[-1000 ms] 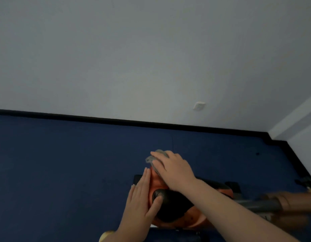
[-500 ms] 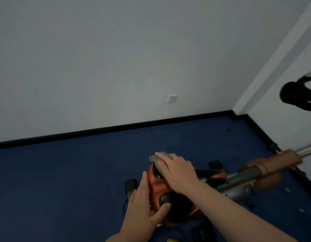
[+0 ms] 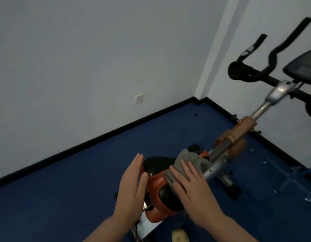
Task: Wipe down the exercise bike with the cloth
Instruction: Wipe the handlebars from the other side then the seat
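Your flat right hand (image 3: 194,187) presses the cloth (image 3: 189,163) onto the bike (image 3: 235,137) seat (image 3: 158,173); your left hand (image 3: 132,186), fingers straight, steadies its side. Frame and handlebars (image 3: 266,55) seemingly remain unwiped.

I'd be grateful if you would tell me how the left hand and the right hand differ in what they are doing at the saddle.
The right hand lies flat on top, pressing the grey cloth onto the saddle; the left hand has no cloth. The left hand stands on edge beside the saddle's left flank, thumb at its rim, whereas the right hand faces palm down. Both have straight fingers and grip nothing.
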Available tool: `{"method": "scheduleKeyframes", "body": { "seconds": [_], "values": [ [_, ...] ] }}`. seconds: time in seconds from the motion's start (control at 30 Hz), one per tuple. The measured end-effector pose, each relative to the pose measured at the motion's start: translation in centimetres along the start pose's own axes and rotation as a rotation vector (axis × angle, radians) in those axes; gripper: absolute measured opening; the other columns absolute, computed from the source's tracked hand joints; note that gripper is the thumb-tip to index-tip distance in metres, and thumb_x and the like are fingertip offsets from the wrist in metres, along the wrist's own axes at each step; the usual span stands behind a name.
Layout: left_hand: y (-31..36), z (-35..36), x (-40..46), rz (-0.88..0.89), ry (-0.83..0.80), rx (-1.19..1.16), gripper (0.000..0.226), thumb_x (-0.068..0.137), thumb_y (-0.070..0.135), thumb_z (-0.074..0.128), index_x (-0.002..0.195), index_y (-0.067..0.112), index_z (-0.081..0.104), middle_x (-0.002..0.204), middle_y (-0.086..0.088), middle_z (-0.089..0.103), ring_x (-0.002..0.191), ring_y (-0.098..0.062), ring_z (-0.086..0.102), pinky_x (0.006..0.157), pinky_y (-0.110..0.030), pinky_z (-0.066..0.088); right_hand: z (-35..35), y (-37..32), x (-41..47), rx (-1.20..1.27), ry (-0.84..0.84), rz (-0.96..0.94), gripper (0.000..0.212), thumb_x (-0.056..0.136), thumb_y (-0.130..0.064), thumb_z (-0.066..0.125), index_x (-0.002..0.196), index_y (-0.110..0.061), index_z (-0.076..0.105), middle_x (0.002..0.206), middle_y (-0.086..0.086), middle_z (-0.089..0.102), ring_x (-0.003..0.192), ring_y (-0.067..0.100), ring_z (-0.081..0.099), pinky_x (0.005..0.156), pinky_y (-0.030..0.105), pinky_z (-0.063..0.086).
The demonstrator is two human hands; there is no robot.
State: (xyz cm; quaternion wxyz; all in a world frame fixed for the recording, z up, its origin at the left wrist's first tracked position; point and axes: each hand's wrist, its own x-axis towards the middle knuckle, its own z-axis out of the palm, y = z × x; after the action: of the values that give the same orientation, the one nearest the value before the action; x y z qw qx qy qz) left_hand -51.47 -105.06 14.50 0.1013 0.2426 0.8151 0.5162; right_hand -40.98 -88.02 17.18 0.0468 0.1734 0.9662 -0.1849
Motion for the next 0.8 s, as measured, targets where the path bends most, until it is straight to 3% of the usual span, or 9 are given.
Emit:
{"method": "scheduleKeyframes", "body": {
  "seconds": [0.13, 0.23, 0.33, 0.47, 0.57, 0.6, 0.67, 0.7, 0.8],
  "values": [
    [0.3, 0.0, 4.6, 0.054, -0.147, 0.046, 0.054, 0.096, 0.050, 0.029, 0.147, 0.031, 0.035, 0.153, 0.019, 0.026, 0.144, 0.000, 0.020, 0.118, -0.024, 0.014, 2.7, -5.1, -0.6, -0.068, 0.099, 0.181, 0.057, 0.097, -0.053, 0.002, 0.152, -0.038, 0.000, 0.162, 0.001, -0.007, 0.147, 0.019, -0.018, 0.120, 0.042, -0.007],
    [-1.0, 0.1, 6.0, 0.013, -0.368, -0.015, 0.052, 0.096, 0.051, 0.029, 0.143, 0.031, 0.042, 0.144, 0.017, 0.042, 0.132, 0.000, 0.038, 0.116, -0.034, 0.029, 3.3, -6.1, -2.5, -0.073, 0.159, 0.138, 0.058, 0.097, -0.051, 0.005, 0.150, -0.037, 0.025, 0.160, 0.003, 0.019, 0.148, 0.027, 0.013, 0.119, 0.045, 0.005],
    [-2.0, 0.2, 6.2, 0.066, -0.358, -0.003, 0.038, 0.102, 0.040, 0.034, 0.136, 0.031, 0.049, 0.127, 0.020, 0.050, 0.116, 0.008, 0.047, 0.106, -0.030, 0.039, 2.9, -4.7, -1.6, 0.002, 0.157, 0.075, 0.051, 0.097, -0.052, -0.003, 0.147, -0.051, 0.006, 0.158, -0.014, -0.012, 0.148, 0.012, -0.013, 0.120, 0.037, -0.007],
    [-2.0, 0.8, 6.1, 0.083, -0.279, -0.019, 0.029, 0.104, 0.029, 0.037, 0.130, 0.033, 0.050, 0.121, 0.022, 0.052, 0.113, 0.009, 0.047, 0.098, -0.021, 0.040, 2.9, -5.3, 0.4, 0.134, 0.271, 0.240, 0.050, 0.103, -0.043, 0.015, 0.150, -0.042, -0.004, 0.160, -0.016, -0.005, 0.144, 0.002, -0.013, 0.121, 0.035, -0.006],
    [-1.9, 0.8, 5.9, 0.099, -0.277, 0.003, 0.029, 0.105, 0.028, 0.036, 0.130, 0.033, 0.049, 0.122, 0.020, 0.051, 0.113, 0.010, 0.046, 0.092, -0.013, 0.036, 4.3, -8.0, -1.0, 0.195, 0.345, 0.282, 0.071, 0.101, -0.041, 0.029, 0.145, -0.040, -0.026, 0.153, -0.023, -0.013, 0.135, -0.010, -0.027, 0.115, 0.025, -0.016],
    [-1.9, 0.7, 5.9, 0.105, -0.284, 0.008, 0.030, 0.104, 0.029, 0.036, 0.131, 0.033, 0.049, 0.123, 0.019, 0.051, 0.113, 0.010, 0.045, 0.091, -0.011, 0.035, 5.1, -8.7, -1.9, 0.142, 0.343, 0.250, 0.074, 0.099, -0.040, 0.033, 0.147, -0.037, -0.023, 0.155, -0.021, -0.009, 0.137, -0.008, -0.026, 0.114, 0.022, -0.017],
    [-1.9, 0.6, 5.9, 0.112, -0.291, 0.001, 0.031, 0.104, 0.029, 0.036, 0.132, 0.031, 0.049, 0.124, 0.017, 0.051, 0.115, 0.008, 0.046, 0.093, -0.013, 0.035, 6.0, -9.3, -3.6, 0.055, 0.365, 0.176, 0.065, 0.094, -0.042, 0.032, 0.154, -0.030, 0.011, 0.160, -0.013, 0.010, 0.147, 0.004, -0.001, 0.118, 0.025, -0.004],
    [-1.9, 0.6, 5.9, 0.111, -0.295, -0.009, 0.031, 0.104, 0.029, 0.036, 0.132, 0.030, 0.050, 0.124, 0.016, 0.052, 0.115, 0.006, 0.047, 0.095, -0.016, 0.036, 6.0, -9.0, -3.8, 0.058, 0.359, 0.174, 0.060, 0.094, -0.045, 0.025, 0.152, -0.031, 0.021, 0.160, -0.015, 0.008, 0.148, 0.007, 0.003, 0.117, 0.027, -0.003],
    [-1.8, 0.6, 6.1, 0.120, -0.298, -0.006, 0.029, 0.104, 0.028, 0.037, 0.130, 0.033, 0.049, 0.123, 0.017, 0.051, 0.114, 0.007, 0.047, 0.093, -0.013, 0.036, 5.2, -7.6, -2.1, 0.180, 0.335, 0.329, 0.059, 0.097, -0.053, 0.006, 0.153, -0.034, 0.007, 0.158, -0.016, -0.019, 0.143, 0.005, -0.026, 0.118, 0.029, -0.014]
  ]
}}
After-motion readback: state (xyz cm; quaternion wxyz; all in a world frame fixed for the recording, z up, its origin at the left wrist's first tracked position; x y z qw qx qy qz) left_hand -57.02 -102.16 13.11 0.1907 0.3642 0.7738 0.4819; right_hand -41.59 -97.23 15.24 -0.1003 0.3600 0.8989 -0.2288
